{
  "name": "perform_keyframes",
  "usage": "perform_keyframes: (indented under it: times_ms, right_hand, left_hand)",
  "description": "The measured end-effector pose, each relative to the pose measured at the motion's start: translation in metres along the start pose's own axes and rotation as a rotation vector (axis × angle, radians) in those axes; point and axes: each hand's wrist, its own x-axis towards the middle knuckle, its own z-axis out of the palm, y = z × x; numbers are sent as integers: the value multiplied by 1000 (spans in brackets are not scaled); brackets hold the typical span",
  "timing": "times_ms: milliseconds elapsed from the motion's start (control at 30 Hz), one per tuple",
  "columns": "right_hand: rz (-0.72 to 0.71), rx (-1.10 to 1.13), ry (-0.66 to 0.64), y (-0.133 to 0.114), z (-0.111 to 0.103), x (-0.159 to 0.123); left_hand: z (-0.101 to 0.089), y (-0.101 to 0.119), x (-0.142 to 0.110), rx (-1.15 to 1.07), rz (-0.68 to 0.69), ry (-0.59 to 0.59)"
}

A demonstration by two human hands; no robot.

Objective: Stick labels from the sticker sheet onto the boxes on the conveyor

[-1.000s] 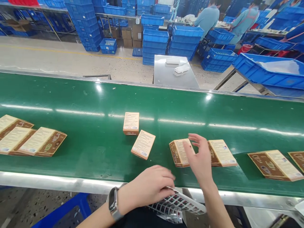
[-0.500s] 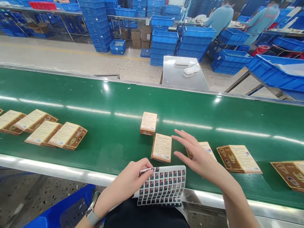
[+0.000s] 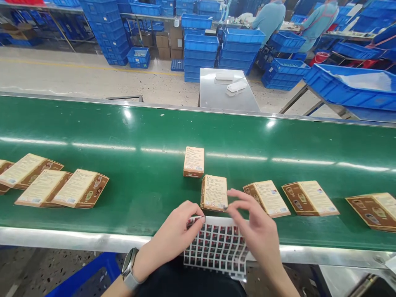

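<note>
My left hand [image 3: 182,227] pinches the upper left edge of a sheet of stickers [image 3: 213,247], which hangs curved over the near edge of the belt. The sheet carries rows of small dark-and-red labels on white backing. My right hand [image 3: 256,222] is above the sheet's right side, thumb and forefinger closed on a tiny dark sticker [image 3: 225,207]. Just beyond the fingertips stands a brown and cream box [image 3: 214,192]. A second such box [image 3: 194,160] stands behind it to the left.
Folded brown and cream cartons lie on the green conveyor belt [image 3: 148,123], several at left [image 3: 82,187], others at right [image 3: 311,198]. Beyond the belt are a metal table [image 3: 224,95], stacked blue crates [image 3: 201,53] and people in light blue clothing [image 3: 269,18].
My right hand has come down and closed from a spread pose into a pinch by the sheet. My left hand keeps hold of the sheet. The view has shifted slightly.
</note>
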Motion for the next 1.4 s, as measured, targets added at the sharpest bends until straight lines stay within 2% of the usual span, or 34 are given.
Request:
perform_keyframes:
  times_ms: [67, 100, 200, 333, 433, 600, 767, 867, 933, 1000, 1100, 1167, 1200, 1267, 1400]
  right_hand:
    - [323, 245, 104, 18, 2, 7]
    - [428, 355, 145, 27, 4, 11]
    - [564, 560, 259, 50, 15, 21]
    - [595, 566, 407, 63, 24, 23]
    - [583, 526, 465, 69, 21, 20]
    - [520, 392, 512, 77, 11, 17]
    - [409, 174, 513, 78, 9, 16]
    - [485, 207, 527, 84, 0, 22]
    - [575, 291, 490, 91, -12, 29]
    - [622, 322, 399, 97, -29, 37]
    - [580, 258, 329, 97, -51, 54]
    - [497, 172, 330, 91, -57, 72]
    - [453, 120, 296, 86, -57, 83]
    - [387, 15, 149, 77, -51, 108]
    - [325, -137, -193, 63, -19, 150]
  left_hand:
    - [5, -9, 6, 98, 157, -39]
    - [8, -13, 9, 139, 218, -80]
    - [17, -20, 18, 204, 291, -202]
    - [26, -18, 25, 216, 290, -219]
    - [33, -13, 31, 213, 293, -221]
    - [46, -10, 40, 242, 326, -227]
    - [48, -7, 45, 283, 357, -252]
    - [50, -4, 50, 300, 372, -275]
    - [52, -2, 55, 289, 390, -290]
    - [54, -1, 58, 259, 411, -296]
    - [51, 1, 56, 176, 427, -270]
    - [44, 3, 48, 97, 358, -244]
    - [39, 4, 43, 54, 295, -234]
    - [29, 5, 32, -39, 146, -208]
    - [16, 4, 12, -252, -68, -184]
